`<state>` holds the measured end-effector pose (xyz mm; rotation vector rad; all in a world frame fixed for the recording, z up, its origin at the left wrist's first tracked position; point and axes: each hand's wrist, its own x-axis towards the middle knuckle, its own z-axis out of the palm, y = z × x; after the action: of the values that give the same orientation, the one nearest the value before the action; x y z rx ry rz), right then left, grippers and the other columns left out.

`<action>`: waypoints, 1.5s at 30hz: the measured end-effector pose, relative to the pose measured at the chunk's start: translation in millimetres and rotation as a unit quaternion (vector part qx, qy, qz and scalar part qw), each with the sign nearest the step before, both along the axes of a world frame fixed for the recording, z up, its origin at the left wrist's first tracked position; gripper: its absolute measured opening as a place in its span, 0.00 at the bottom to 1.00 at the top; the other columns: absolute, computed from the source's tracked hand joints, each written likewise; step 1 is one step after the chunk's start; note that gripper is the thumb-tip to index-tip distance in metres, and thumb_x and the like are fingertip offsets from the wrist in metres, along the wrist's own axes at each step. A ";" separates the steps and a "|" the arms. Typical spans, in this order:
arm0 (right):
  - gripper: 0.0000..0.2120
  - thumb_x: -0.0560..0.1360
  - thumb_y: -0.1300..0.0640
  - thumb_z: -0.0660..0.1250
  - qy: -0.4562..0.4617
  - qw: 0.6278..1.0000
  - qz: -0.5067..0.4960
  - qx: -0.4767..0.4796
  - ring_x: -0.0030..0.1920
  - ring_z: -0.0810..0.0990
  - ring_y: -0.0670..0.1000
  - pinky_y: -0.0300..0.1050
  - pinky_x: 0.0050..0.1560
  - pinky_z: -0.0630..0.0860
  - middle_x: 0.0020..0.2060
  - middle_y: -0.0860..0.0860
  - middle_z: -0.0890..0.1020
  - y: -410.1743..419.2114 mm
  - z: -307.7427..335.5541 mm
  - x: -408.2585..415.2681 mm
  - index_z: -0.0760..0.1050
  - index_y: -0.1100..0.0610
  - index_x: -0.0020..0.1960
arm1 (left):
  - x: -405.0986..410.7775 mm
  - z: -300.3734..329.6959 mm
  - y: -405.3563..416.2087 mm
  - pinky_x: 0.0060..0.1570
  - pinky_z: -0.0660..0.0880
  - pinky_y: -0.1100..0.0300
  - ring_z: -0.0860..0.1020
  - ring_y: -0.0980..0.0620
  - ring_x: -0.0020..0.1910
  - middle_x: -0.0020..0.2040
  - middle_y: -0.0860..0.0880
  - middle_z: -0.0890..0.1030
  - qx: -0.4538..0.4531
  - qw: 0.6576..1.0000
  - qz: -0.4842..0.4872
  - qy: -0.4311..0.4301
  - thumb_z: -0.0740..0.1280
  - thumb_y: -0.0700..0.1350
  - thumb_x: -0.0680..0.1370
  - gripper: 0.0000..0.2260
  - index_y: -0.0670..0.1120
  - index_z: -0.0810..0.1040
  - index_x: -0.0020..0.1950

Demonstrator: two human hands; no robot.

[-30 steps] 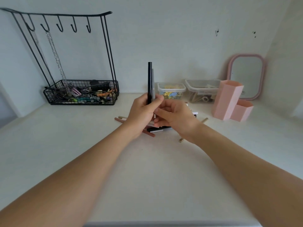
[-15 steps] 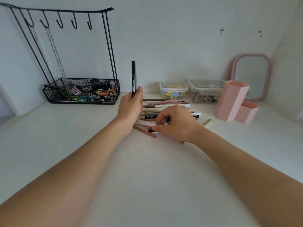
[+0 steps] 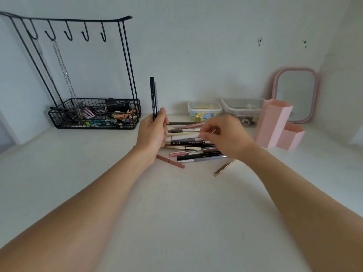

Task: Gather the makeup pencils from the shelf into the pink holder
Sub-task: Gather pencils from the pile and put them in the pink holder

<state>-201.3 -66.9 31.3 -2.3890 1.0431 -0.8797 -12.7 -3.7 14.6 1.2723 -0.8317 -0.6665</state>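
Several makeup pencils (image 3: 191, 149) lie in a loose pile on the white shelf (image 3: 176, 203). My left hand (image 3: 152, 134) stands just left of the pile and holds two dark pencils (image 3: 153, 97) upright. My right hand (image 3: 224, 137) hovers over the pile's right side, its fingertips pinched on the end of a pale pink pencil (image 3: 183, 137) that still lies among the others. A brown-pink pencil (image 3: 170, 161) and a gold one (image 3: 224, 167) lie apart at the front. The pink holder (image 3: 273, 122), two hexagonal tubes, stands to the right with nothing visible in it.
A pink-framed mirror (image 3: 294, 93) leans on the wall behind the holder. Two clear plastic boxes (image 3: 204, 112) sit behind the pile. A black wire basket (image 3: 94, 114) with a hook rack and hanging chains stands at the back left.
My right hand has moved from the pile's near edge up to the pale pink pencil further back. My left hand still holds the dark pencils upright in about the same place.
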 end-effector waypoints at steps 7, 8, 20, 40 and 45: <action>0.03 0.76 0.65 0.69 -0.334 0.904 -0.017 0.266 0.32 0.77 0.47 0.37 0.35 0.76 0.34 0.54 0.80 -2.1 10.6 -7.1 0.80 0.62 0.43 | -1.9 7.5 4.4 0.21 0.55 0.64 0.57 0.56 0.22 0.23 0.56 0.61 -0.041 0.996 0.005 0.073 0.69 0.54 0.80 0.20 0.50 0.63 0.36; 0.03 0.76 0.67 0.68 -0.395 0.857 0.020 0.330 0.34 0.78 0.48 0.37 0.37 0.78 0.35 0.55 0.81 1.2 11.6 -4.7 0.79 0.63 0.45 | -3.3 7.2 4.5 0.22 0.54 0.64 0.57 0.56 0.23 0.24 0.56 0.60 -0.036 0.996 -0.007 0.078 0.70 0.55 0.79 0.20 0.50 0.64 0.36; 0.03 0.73 0.70 0.70 -0.372 0.789 0.173 0.456 0.41 0.86 0.54 0.40 0.45 0.82 0.40 0.59 0.84 37.3 -7.9 25.1 0.77 0.66 0.44 | -33.4 2.6 8.4 0.32 0.74 0.61 0.77 0.54 0.29 0.33 0.52 0.81 -0.006 0.992 -0.123 0.010 0.72 0.49 0.78 0.04 0.51 0.80 0.46; 0.08 0.67 0.57 0.79 0.026 0.999 0.036 0.003 0.39 0.82 0.46 0.30 0.39 0.74 0.40 0.46 0.83 -2.0 8.5 -8.4 0.82 0.53 0.43 | -6.8 9.4 4.7 0.20 0.54 0.63 0.53 0.54 0.25 0.28 0.53 0.57 0.010 0.993 -0.112 0.023 0.62 0.55 0.84 0.16 0.51 0.63 0.40; 0.06 0.66 0.55 0.80 0.123 0.989 0.073 0.033 0.30 0.75 0.40 0.29 0.32 0.69 0.34 0.46 0.84 -4.6 14.0 -20.7 0.83 0.53 0.39 | -8.0 7.0 4.6 0.20 0.54 0.63 0.56 0.53 0.24 0.27 0.52 0.58 0.046 0.992 -0.109 0.048 0.67 0.54 0.81 0.22 0.51 0.60 0.33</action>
<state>-221.9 -71.4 45.3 -2.5249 0.9527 -0.5029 -20.6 0.9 21.6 1.2310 -0.8749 -0.9431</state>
